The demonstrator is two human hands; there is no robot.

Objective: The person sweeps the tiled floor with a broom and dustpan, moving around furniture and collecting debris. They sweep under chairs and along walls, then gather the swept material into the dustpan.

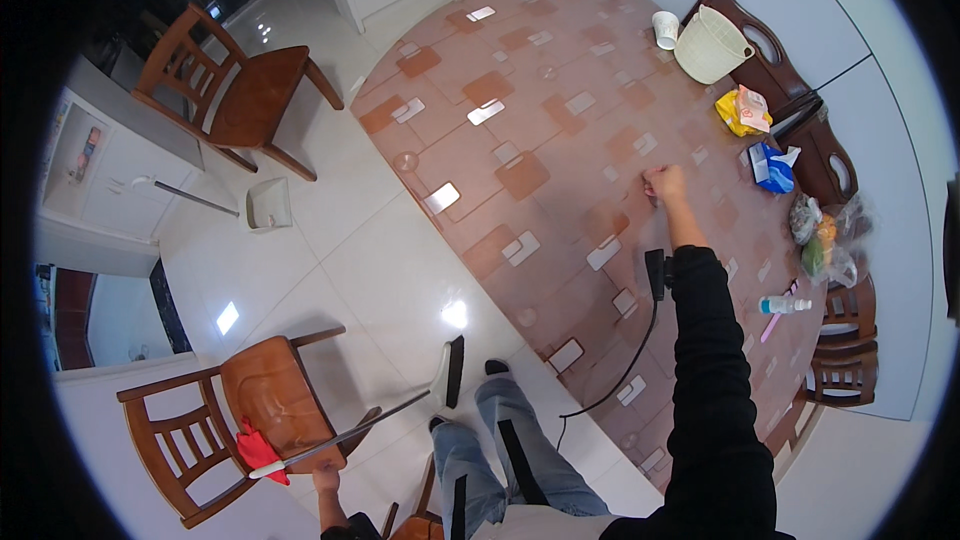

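My left hand (326, 478) is low in the view, its fingers closed at the front corner of a brown wooden chair (268, 380). Across that seat lies the handle of a broom (370, 425), whose white head with dark bristles rests on the floor by my feet. A red cloth (258, 448) sits on the chair, partly under the handle's end. My right hand (664, 183) is stretched out over the round table (560, 280), curled into a fist; whatever it may hold is hidden. A black device (656, 274) with a cable is at my right forearm.
Along the table's right side are a cream basket (712, 46), a white paper cup (665, 30), a yellow packet (742, 112), blue tissues (772, 168), bagged produce (826, 240) and a bottle (784, 305). A dustpan (268, 205) and another chair (255, 95) stand on the floor.
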